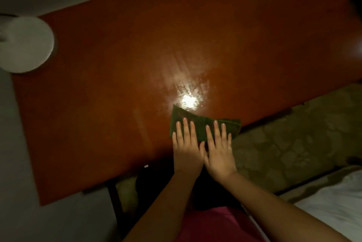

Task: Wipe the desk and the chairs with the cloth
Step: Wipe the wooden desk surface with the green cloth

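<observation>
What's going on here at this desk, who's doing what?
A person presses a folded dark green cloth onto the glossy reddish-brown wooden desk near its front edge, left hand and right hand side by side, fingers straight. Smeary streaks catch the light just beyond the cloth. A round white object sits at the desk's left end.

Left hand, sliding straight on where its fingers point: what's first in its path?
Nothing standing. The left hand lies flat on the green cloth; ahead is only bare desk with a light glare, up to its far edge as far as visible. The white round object sits well left.
</observation>
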{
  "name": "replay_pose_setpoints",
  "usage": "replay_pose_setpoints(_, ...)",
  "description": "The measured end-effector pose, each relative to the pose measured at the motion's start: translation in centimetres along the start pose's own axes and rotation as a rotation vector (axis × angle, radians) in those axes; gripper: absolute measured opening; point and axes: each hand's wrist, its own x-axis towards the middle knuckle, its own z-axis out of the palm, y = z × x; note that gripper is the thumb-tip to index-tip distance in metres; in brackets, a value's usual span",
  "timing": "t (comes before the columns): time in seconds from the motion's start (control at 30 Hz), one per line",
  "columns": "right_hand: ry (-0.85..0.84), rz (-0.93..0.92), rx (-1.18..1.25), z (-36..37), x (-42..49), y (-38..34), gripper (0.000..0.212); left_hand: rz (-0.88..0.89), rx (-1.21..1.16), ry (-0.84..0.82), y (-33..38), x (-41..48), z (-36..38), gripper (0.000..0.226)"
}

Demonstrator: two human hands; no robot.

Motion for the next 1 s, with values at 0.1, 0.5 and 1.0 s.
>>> replay_pose_setpoints(0.1,-0.008,-0.025,0.028,1.7,-1.6,-5.6,0.070,-0.018,-0.008,0.011,-5.5,-2.7,-0.4,0.070)
replay_pose_setpoints(0.5,-0.132,-0.353,-0.014,9.4,-8.7,-35.3,0.072,-0.188,0.078,0.074,-35.4,-16.8,-3.8,0.071)
replay_pose_setpoints(1.0,-0.137,-0.676,-0.209,9.3,-7.4,-36.0,0.068,-0.458,-0.334,0.172,-34.8,-18.2,-4.2,0.064)
